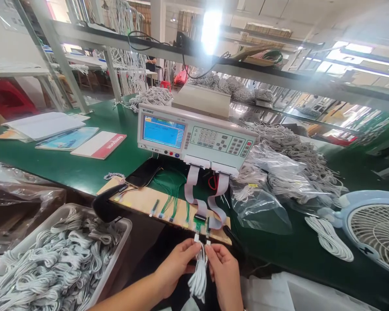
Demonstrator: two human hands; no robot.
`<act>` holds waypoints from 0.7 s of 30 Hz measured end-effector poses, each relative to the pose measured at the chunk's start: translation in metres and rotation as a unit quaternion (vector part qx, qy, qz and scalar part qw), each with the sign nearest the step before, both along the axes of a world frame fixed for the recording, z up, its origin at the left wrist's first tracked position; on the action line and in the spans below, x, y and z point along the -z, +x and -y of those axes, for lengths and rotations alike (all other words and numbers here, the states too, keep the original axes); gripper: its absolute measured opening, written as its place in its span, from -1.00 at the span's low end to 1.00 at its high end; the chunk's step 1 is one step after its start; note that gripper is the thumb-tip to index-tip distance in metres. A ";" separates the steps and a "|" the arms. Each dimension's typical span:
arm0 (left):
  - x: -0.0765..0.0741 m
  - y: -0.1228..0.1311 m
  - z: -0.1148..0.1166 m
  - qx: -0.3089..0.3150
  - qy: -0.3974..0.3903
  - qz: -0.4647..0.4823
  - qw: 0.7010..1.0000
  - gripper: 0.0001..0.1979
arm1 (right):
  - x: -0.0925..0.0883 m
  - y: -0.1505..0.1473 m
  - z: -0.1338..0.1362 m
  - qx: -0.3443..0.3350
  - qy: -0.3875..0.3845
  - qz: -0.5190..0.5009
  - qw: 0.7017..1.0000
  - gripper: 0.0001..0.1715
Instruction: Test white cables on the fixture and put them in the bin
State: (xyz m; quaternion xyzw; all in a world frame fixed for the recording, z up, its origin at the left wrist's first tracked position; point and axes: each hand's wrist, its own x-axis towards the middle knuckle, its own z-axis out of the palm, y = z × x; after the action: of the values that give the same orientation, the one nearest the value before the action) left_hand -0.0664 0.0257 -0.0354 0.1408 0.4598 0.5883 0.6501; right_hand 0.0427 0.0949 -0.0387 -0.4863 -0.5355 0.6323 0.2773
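At the near edge of the board (142, 199), the left hand (176, 263) and the right hand (225, 270) pinch the two plug ends of a coiled white cable (199, 276), fingers closed on it, holding the plugs up against the green socket (199, 223) on the board. The coil hangs between the hands. Behind the board stands the tester (194, 138), its ribbons running down to the board. Left of the board sits a bin (125, 229) full of cables; right of it, a fan (376, 229).
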 end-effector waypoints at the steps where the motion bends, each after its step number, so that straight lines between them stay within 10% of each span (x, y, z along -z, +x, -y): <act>1: 0.002 0.001 0.000 -0.002 -0.001 0.008 1.000 -0.69 | 0.001 0.000 0.001 -0.003 0.006 0.004 1.000 -0.71; 15: 0.005 -0.005 -0.004 -0.024 -0.008 0.104 0.994 -0.67 | 0.008 -0.017 0.005 0.093 -0.083 -0.128 0.984 -0.66; 21: 0.001 -0.003 -0.013 -0.013 -0.027 0.105 0.994 -0.58 | 0.005 0.002 -0.003 -0.018 0.003 -0.027 0.999 -0.62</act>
State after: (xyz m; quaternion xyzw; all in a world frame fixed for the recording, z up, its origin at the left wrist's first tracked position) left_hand -0.0694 0.0391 -0.0366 0.0541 0.4065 0.5957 0.6907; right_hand 0.0448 0.0982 -0.0439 -0.4584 -0.5381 0.6486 0.2822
